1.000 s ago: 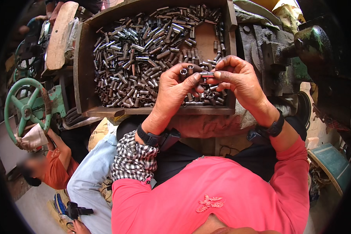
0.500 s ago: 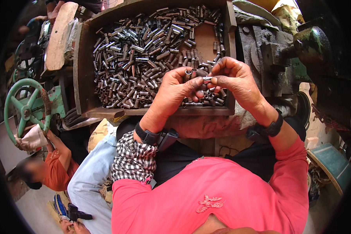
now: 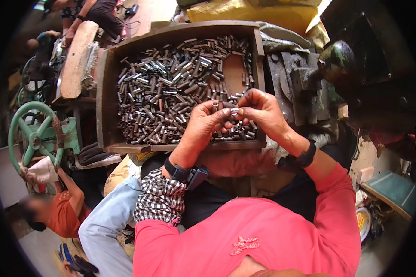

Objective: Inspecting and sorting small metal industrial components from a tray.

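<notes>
Over the near right part of a wooden tray (image 3: 101,97), my two hands meet at a short shiny metal tube (image 3: 235,111). My left hand (image 3: 202,122) is closed, its thumb at one end of that tube, with several darker tubes (image 3: 216,106) held in its fingers. The other end is pinched between the thumb and fingers of my right hand (image 3: 266,115). Beneath and beyond the hands, a heap of loose metal tubes (image 3: 171,87), some bright and some dark brown, fills much of the tray. My fingers partly hide the pieces I hold.
A dark, greasy machine (image 3: 300,87) stands to the right of the tray. At the left are a green handwheel (image 3: 34,138) and a wooden board (image 3: 78,60). A person in an orange top (image 3: 67,207) is at the lower left; another person's arm (image 3: 78,21) shows at the top left.
The view has shifted, so the tray and hands sit lower in it and more of the background beyond shows. Both hands still hold the shiny tube in much the same grip.
</notes>
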A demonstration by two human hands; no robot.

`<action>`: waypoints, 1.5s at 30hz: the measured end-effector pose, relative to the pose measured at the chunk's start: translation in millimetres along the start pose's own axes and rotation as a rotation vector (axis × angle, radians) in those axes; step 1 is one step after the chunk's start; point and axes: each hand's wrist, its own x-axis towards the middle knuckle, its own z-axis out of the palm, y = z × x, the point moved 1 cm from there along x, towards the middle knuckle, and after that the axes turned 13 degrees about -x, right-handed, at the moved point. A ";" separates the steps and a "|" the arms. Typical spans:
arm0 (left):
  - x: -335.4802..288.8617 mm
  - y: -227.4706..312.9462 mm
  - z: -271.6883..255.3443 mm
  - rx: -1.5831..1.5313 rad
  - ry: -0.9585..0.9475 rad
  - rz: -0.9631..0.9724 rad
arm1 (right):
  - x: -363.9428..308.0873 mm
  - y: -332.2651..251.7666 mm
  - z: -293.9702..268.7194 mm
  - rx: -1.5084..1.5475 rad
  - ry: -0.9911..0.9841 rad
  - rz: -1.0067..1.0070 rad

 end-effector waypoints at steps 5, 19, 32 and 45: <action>-11.7 10.4 -9.3 -0.019 0.087 0.201 | -1.8 -8.2 4.7 -0.462 0.285 -0.224; -193.2 -5.7 -117.3 0.267 0.675 0.799 | 18.2 19.9 -55.2 -0.949 0.570 -0.582; -180.7 4.2 -87.6 0.169 0.632 0.842 | 38.2 8.7 -101.1 -1.139 0.318 -0.489; -157.5 0.8 -65.9 0.116 0.572 0.894 | 33.5 -11.8 -138.7 -1.220 0.411 -0.419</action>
